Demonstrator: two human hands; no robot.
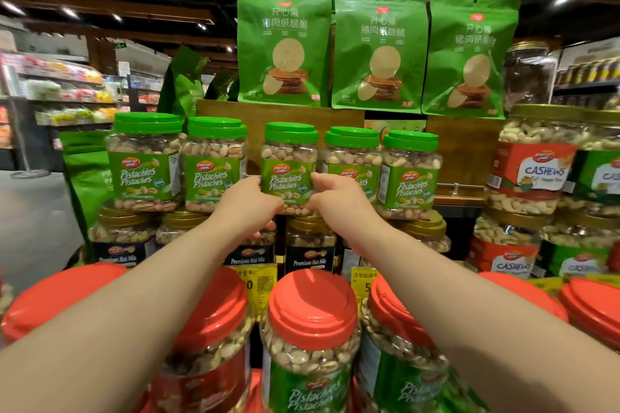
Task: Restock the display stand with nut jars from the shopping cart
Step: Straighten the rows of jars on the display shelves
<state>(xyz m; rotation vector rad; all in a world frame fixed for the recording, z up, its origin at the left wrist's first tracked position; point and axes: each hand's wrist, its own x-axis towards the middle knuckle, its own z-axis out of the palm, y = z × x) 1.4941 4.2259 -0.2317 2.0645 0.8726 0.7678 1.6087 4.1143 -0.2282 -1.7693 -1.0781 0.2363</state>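
Your fingers [268,226] on the left side curl under and around the lower edge of the middle pistachio jar [289,168], with the thumb pressed against its left face beside the label. On the other side, your right hand [335,199] clamps the jar's right face, thumb lying along the label's edge; its remaining fingers go round behind the jar, so how far they wrap is hard to tell. Your left hand [246,206] mirrors it, so the jar sits squeezed between both palms, upright, its green lid [291,133] level with its neighbours.

That jar stands third in a row of five green-lidded pistachio jars, two on its left [214,163] and two on its right [409,171], all resting on gold-lidded Premium Nut Mix jars [310,245]. Above the row, green snack pouches [283,43] lean on a wooden tier of the display stand [335,117]. Cashew jars [533,164] are stacked to the right. Nearest you, below your forearms, red-lidded pistachio jars [312,339] stand close together, with yellow price tags [258,282] behind them.
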